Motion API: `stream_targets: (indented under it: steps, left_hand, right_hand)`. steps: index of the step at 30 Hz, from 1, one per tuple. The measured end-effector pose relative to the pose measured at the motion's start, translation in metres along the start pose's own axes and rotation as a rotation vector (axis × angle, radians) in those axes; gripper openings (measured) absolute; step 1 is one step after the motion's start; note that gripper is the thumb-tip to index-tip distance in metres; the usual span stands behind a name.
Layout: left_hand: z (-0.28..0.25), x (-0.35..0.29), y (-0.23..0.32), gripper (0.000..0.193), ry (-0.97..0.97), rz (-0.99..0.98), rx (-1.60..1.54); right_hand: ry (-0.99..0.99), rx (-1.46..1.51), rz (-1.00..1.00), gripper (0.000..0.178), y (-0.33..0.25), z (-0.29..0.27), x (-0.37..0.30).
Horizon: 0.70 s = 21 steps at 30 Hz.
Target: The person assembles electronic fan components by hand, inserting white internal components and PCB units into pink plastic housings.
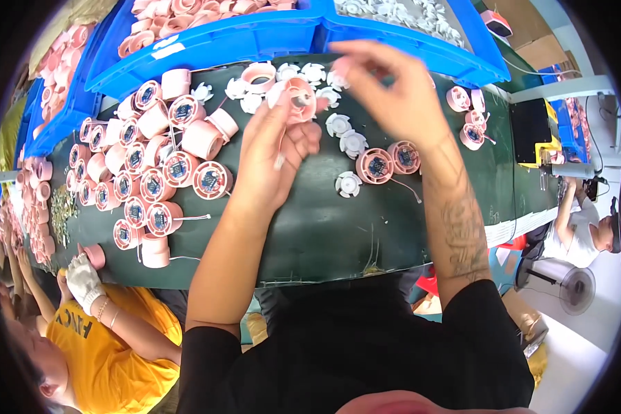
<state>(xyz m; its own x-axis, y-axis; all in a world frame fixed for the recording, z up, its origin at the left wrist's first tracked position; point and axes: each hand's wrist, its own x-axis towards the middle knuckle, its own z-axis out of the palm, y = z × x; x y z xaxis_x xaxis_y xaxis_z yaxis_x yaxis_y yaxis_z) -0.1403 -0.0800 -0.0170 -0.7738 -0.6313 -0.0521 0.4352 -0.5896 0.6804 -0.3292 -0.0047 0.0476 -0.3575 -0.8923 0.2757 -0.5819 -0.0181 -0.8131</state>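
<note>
The left hand (272, 141) is pinching a pink ring-shaped housing (301, 100) above the table (317, 231); the right hand (406, 100), blurred, is hovering near it, thumb and forefinger spread apart. Beyond the left hand, a blue bin (210, 61) is holding heaped pink parts (186, 21). Beyond the right, a second bin (414, 48) is containing white notched pieces (397, 12); a third bin (83, 103), farther left, is carrying more pink parts.

The worktop (331, 234) is dark green, scuffed near its front edge. At right, a round-headed fan (577, 290) stands before a pale expanse (566, 359), floor or wall unclear; brown cardboard (539, 54) sits at upper right. Lighting is bright.
</note>
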Motion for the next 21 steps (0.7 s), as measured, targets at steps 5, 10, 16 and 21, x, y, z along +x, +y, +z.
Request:
stream_targets:
  steps: [5,10,16,21]
  left_hand:
    - [-0.011,0.011,0.000,0.043,0.034,0.041,-0.022]
    - [-0.003,0.005,-0.002,0.044,0.080,0.109,0.151]
    - [0.012,-0.003,-0.016,0.062,0.048,0.305,0.520]
    - [0.009,0.001,-0.027,0.061,0.047,0.384,0.730]
  right_hand:
    - [-0.151,-0.704,0.080,0.030,0.076,0.015,0.030]
    - [0.012,-0.294,0.208,0.029,0.055,0.018,0.012]
    - [0.059,0.444,0.387,0.031,0.004,0.029,-0.054]
    - [0.107,0.648,0.356,0.028,0.019,0.031,-0.064]
